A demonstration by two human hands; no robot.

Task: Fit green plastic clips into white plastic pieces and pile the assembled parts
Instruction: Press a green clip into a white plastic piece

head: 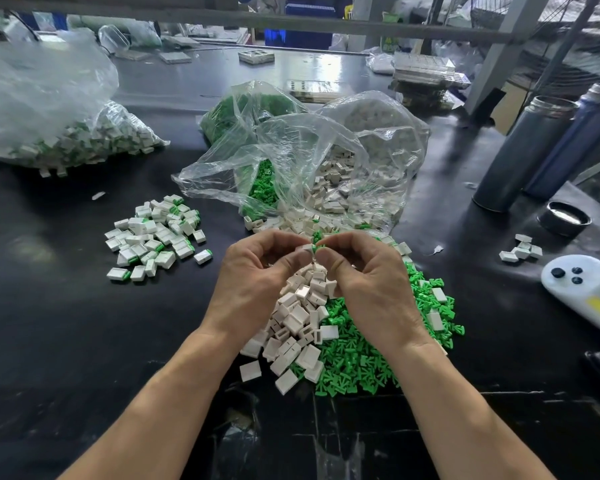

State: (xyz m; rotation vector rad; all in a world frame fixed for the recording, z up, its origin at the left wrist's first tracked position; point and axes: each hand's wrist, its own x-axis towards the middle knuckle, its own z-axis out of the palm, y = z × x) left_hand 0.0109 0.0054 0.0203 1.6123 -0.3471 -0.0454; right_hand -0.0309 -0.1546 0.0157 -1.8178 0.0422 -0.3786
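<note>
Green clip (315,247): I pinch it in my right hand (368,282), white piece (305,248) in left hand (257,271). Assembled pile (158,233) small; loose heaps (361,355) large, much remains.

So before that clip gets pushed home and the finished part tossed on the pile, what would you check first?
1. White piece held in the left hand: ok, pinched at the fingertips.
2. Green clip held in the right hand: ok, pinched and touching the white piece.
3. Clip lined up with the slot: cannot tell, fingers hide the joint.
4. Clip fully seated: cannot tell, though green shows outside the piece.
5. Pile of assembled parts within reach, to the left on the table: ok.
6. Loose white pieces and green clips at hand for the next one: ok, heaped under the hands.
</note>
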